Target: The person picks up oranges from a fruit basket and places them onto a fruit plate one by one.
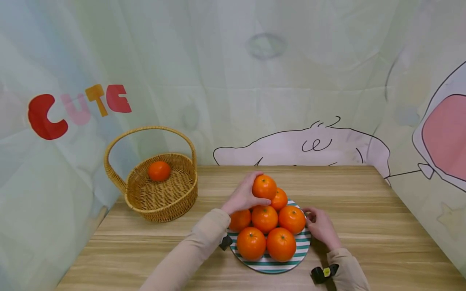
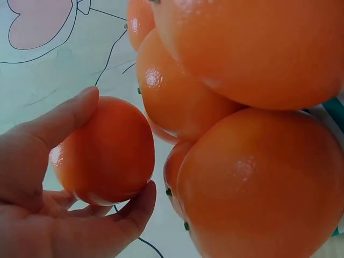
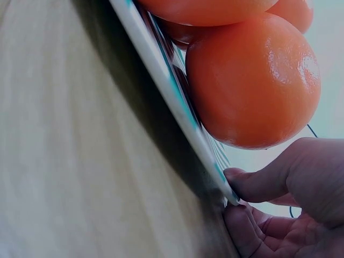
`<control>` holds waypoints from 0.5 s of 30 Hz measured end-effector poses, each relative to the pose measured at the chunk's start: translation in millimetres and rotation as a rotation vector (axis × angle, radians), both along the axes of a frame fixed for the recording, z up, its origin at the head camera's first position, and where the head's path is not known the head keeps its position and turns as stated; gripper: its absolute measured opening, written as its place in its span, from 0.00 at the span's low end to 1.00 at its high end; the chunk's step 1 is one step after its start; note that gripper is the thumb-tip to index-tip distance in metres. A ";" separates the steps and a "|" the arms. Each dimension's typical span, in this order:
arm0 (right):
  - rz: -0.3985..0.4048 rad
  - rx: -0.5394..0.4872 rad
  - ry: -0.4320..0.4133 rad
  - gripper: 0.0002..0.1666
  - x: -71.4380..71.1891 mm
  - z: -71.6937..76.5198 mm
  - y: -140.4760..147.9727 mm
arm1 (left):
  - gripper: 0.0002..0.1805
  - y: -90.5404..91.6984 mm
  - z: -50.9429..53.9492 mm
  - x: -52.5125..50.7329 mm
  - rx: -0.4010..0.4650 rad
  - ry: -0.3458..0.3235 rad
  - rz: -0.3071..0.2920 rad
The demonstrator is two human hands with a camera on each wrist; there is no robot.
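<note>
My left hand [image 1: 244, 196] grips an orange [image 1: 264, 187] between thumb and fingers, above the far side of a striped plate [image 1: 267, 266]. In the left wrist view the held orange [image 2: 110, 153] appears apart from the piled ones. Several more oranges [image 1: 281, 244] rest on the green-and-white plate, some partly hidden by my left hand. At the plate's right edge, my right hand [image 1: 322, 227] pinches the rim [image 3: 212, 161], thumb above and fingers below, as the right wrist view shows. The nearest orange [image 3: 255, 80] sits just above that thumb.
A wicker basket [image 1: 162, 212] with a tall arched handle stands on the left of the wooden table [image 1: 349, 190], with one orange [image 1: 159, 171] inside. A printed curtain [image 1: 225, 81] hangs behind the table and along its sides.
</note>
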State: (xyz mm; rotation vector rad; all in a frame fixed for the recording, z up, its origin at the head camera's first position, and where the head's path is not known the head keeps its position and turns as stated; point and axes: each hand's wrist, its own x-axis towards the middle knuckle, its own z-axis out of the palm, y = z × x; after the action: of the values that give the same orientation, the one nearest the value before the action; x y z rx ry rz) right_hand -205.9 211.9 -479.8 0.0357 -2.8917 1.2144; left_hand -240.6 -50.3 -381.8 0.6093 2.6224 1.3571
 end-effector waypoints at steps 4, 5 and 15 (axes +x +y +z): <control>0.002 0.001 0.007 0.16 -0.7 -0.8 0.2 | 0.45 0.8 -0.5 1.0 -0.015 -0.005 -0.013; 0.002 0.001 0.008 0.16 -0.7 -0.9 0.2 | 0.45 0.9 -0.6 1.3 -0.019 -0.007 -0.014; -0.005 0.000 -0.005 0.17 -0.7 -0.8 0.3 | 0.45 2.1 -1.8 2.9 -0.019 -0.020 -0.024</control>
State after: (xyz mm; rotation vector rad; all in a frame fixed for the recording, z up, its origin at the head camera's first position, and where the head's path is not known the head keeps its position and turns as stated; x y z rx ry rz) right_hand -206.6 212.3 -480.6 0.0253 -2.8946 1.2151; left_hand -237.7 -48.2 -383.6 0.6193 2.6011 1.3228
